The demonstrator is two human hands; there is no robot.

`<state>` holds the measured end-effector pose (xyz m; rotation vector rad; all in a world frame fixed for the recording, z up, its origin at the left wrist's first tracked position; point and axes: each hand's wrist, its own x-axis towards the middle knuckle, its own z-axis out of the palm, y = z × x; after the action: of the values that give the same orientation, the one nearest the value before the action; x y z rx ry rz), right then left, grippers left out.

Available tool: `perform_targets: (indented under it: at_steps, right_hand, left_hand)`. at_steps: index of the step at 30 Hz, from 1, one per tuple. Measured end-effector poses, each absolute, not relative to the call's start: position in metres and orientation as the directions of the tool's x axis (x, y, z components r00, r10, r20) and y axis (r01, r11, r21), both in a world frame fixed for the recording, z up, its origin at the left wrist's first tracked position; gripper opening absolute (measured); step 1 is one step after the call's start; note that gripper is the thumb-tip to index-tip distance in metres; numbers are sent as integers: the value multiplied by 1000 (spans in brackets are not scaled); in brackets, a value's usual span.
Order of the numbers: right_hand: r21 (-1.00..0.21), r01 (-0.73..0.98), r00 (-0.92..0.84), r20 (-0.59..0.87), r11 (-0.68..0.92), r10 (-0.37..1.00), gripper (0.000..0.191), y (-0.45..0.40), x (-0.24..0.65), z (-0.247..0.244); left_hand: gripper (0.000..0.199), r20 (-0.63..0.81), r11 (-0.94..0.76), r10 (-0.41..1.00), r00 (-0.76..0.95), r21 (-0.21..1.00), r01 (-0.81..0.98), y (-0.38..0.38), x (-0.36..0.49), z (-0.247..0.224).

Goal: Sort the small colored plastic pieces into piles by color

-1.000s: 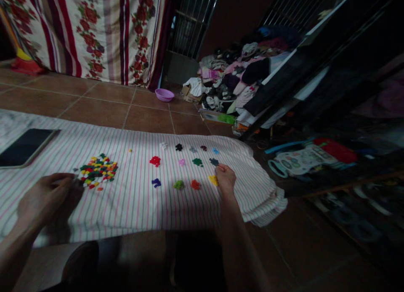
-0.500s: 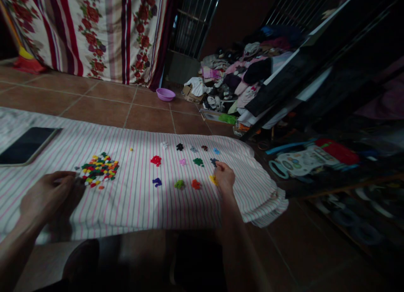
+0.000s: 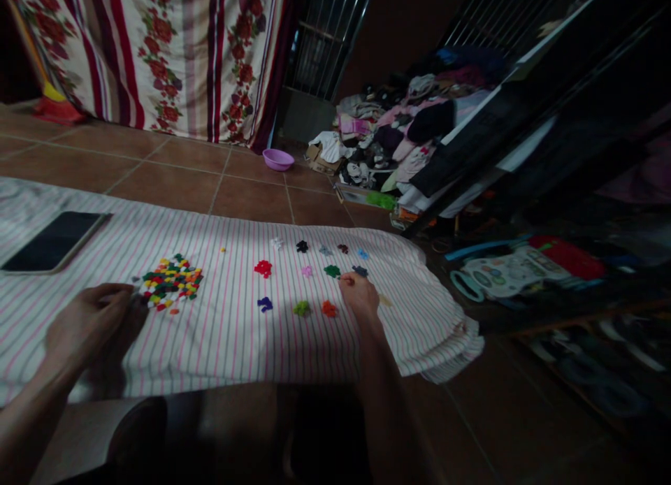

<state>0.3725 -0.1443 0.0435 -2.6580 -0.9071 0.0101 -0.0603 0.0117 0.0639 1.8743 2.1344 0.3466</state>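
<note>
My left hand (image 3: 89, 319) rests at the left of a mixed heap of small coloured pieces (image 3: 172, 284), thumb and forefinger pinched together. Whatever is in that pinch is too small to make out. Pinched too, my right hand (image 3: 361, 293) is just below the dark green pile (image 3: 332, 270) and right of the orange pile (image 3: 329, 308); what it holds, if anything, does not show. Around it lie a slate-grey pile (image 3: 360, 270), a pink pile (image 3: 307, 271), a lime green pile (image 3: 301, 308), a red pile (image 3: 263, 268) and a dark blue pile (image 3: 265, 304). My hand partly hides a yellowish patch.
A striped cloth (image 3: 235, 345) covers the low surface. On it are a phone (image 3: 55, 240), a lone yellow piece (image 3: 223, 250) and a back row with black (image 3: 302, 247), brown (image 3: 342, 248) and light blue (image 3: 363, 254) piles. A purple basin (image 3: 278, 160) sits on the floor beyond.
My right hand has moved left from beside the slate-grey pile to just below the dark green pile. My left hand stays by the mixed heap. The view has shifted slightly.
</note>
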Motion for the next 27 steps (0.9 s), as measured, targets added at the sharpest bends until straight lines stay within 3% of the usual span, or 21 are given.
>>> perform_targets:
  at_steps: [3,8,14,21,27]
  right_hand:
    - [-331,582,801,79,-743,593,30,-141,369,45]
    - [-356,554,826,119,-753,551,31,-143,368,50]
    - [-363,555,822,106,-748,559,35,-141,370,44]
    - [-412,588,805,215,-696,552,35,-142,377,35]
    - [-466,604,791,253,-646,557,33,-138,373,37]
  left_hand:
    - [49,-179,209,973,-148,393,896,9,-55,73]
    - [52,-208,233,965,-158,413,881,7,-52,79]
    - [49,-183,222,969,-163,367,903,5,-50,82]
    - [31,-121,208,977,-173,417,885,9,-52,78]
    - [39,-99,186,982,-160,390,902,7,-53,73]
